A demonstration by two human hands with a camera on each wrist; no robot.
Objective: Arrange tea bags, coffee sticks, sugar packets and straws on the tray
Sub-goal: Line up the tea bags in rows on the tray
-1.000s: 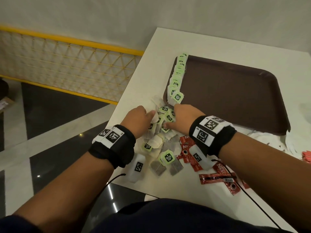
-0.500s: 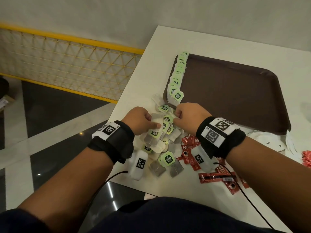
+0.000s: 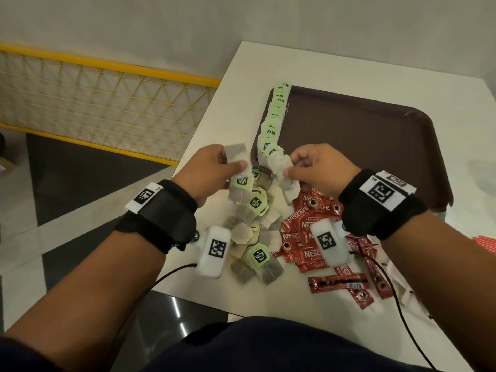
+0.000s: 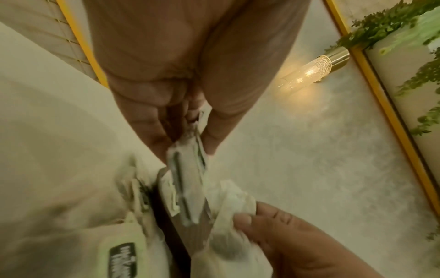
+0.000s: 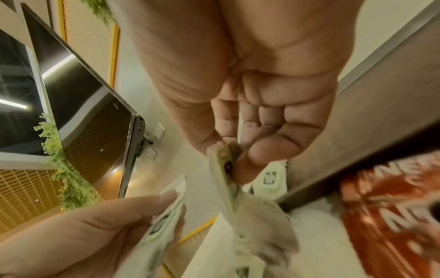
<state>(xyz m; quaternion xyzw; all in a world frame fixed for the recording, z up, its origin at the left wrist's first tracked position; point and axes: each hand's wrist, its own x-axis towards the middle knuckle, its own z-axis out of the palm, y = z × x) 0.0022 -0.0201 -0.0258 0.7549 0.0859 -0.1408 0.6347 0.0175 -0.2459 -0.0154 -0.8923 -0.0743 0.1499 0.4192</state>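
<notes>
Hands (image 3: 212,170) lifted tea bags (image 3: 280,163).

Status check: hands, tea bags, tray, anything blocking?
Left hand and right hand each pinch tea bags above the loose pile. One tea bag row lines the tray's left edge. Coffee sticks off-tray; nothing blocking.

The tray (image 3: 375,146) sits at the far right of the counter (image 3: 241,84), a row of tea bags (image 3: 273,122) along its left edge. Nearer lies a loose heap of tea bags (image 3: 252,232), with coffee sticks (image 3: 308,237) just right of it. Both hands hover above the heap, each pinching tea bags
</notes>
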